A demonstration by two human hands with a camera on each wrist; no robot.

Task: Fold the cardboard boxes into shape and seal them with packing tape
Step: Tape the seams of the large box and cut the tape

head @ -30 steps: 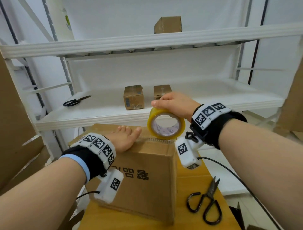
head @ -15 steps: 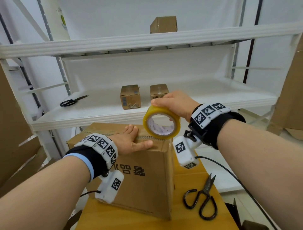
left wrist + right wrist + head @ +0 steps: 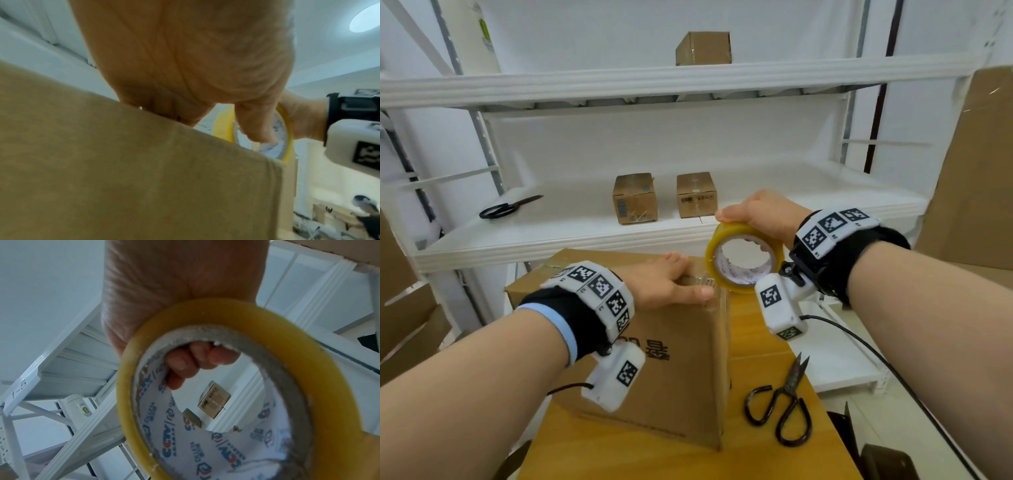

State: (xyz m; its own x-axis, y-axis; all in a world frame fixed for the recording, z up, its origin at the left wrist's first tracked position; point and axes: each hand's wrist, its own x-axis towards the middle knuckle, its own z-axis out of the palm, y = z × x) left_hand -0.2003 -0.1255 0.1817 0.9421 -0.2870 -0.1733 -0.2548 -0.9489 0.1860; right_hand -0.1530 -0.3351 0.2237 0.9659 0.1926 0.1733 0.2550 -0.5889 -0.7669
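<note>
Head view: the tape roll (image 3: pixel 744 259) is now held just past the right top edge of the cardboard box (image 3: pixel 654 359), which stands on the wooden tabletop (image 3: pixel 756 342). A short, shiny strip of tape (image 3: pixel 697 279) is seen stretched between the roll and the top of the box. The left hand (image 3: pixel 666 284) is laid flat on the box top, with the fingers spread and the thumb pressed near the edge, so that the tape end is pinned down. The grip of the right hand (image 3: pixel 760 214) is closed round the roll: in the right wrist view the fingers (image 3: pixel 195 360) are curled inside the core.

Compared with one second ago, the roll has been drawn to the right, from above the box top to beyond its edge. The left hand has been moved toward that edge, and its thumb is now pointed along the tape. The camera has also been shifted a little, so the box appears lower.

It is judged that the top seam is nearly covered and that the tape will next be carried down the side wall. A cut will probably be needed after this, and the scissors (image 3: pixel 780 407) are lying on the tabletop, just beside the box. The tape could wrinkle if the left hand is lifted too early.
</note>
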